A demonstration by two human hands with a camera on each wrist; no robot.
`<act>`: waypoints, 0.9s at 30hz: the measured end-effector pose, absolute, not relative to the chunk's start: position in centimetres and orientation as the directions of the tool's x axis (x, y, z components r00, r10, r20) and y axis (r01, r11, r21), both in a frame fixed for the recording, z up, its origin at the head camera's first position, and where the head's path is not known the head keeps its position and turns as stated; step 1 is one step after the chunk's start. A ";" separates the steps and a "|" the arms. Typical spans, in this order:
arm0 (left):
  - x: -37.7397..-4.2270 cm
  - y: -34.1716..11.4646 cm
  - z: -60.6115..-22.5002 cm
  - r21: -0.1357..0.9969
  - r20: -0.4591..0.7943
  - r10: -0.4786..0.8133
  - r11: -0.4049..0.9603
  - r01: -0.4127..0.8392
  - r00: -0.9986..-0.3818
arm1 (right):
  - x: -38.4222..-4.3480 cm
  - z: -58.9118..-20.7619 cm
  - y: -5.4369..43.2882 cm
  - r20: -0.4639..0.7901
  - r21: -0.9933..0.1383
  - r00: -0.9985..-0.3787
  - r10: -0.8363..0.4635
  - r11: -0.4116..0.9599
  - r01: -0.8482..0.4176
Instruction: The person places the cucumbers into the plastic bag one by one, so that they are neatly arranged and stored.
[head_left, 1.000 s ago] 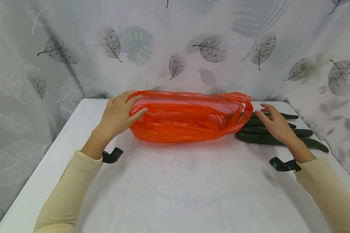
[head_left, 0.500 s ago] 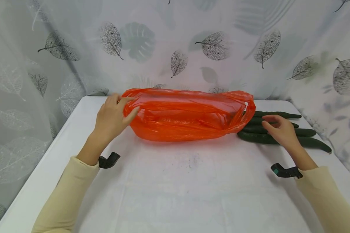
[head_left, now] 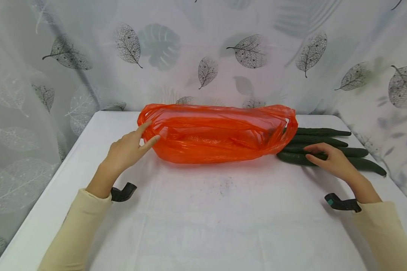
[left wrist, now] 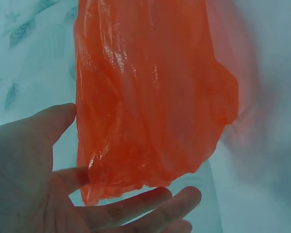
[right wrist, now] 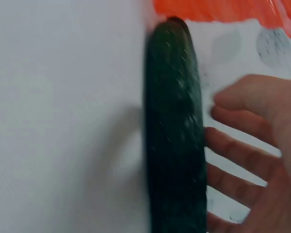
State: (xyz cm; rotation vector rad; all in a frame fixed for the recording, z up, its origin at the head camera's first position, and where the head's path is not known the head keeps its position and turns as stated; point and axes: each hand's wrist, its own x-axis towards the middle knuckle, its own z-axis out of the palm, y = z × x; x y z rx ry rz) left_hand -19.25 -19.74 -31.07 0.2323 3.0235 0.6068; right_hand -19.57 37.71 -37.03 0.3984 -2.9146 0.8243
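Observation:
An orange-red plastic bag (head_left: 210,141) lies on its side across the back middle of the table. My left hand (head_left: 123,151) is at the bag's left end, fingers spread. In the left wrist view, the index finger (left wrist: 72,178) goes behind the bag's edge, and the thumb (left wrist: 63,114) lies close along its side. Several dark green cucumbers (head_left: 366,165) lie side by side to the right, their left ends by the bag. Over the front cucumbers hovers my right hand (head_left: 334,160), fingers loosely bent. The front cucumber (right wrist: 177,121) shows beside its fingers; whether they touch is unclear.
A white cloth covers the table (head_left: 203,222), with dark specks in front of the bag. Behind and at both sides hangs a leaf-patterned curtain (head_left: 176,79). Black devices are strapped to both wrists.
My left hand has moved down and left, away from the bag's upper left edge, and the bag's left end has spread left. My right hand has moved down and right over the front cucumbers.

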 end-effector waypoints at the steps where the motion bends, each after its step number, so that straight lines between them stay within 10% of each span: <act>1: -19.3 -19.8 -31.3 0.401 -0.032 0.164 0.906 0.138 -0.986 | -19.5 -37.0 38.0 0.131 -0.497 -0.964 -0.232 0.826 -0.267; 27: -20.3 -18.9 -33.8 0.801 0.171 0.108 0.564 0.202 -0.979 | -20.3 -38.3 40.2 0.099 -0.404 -0.950 -0.297 0.860 -0.311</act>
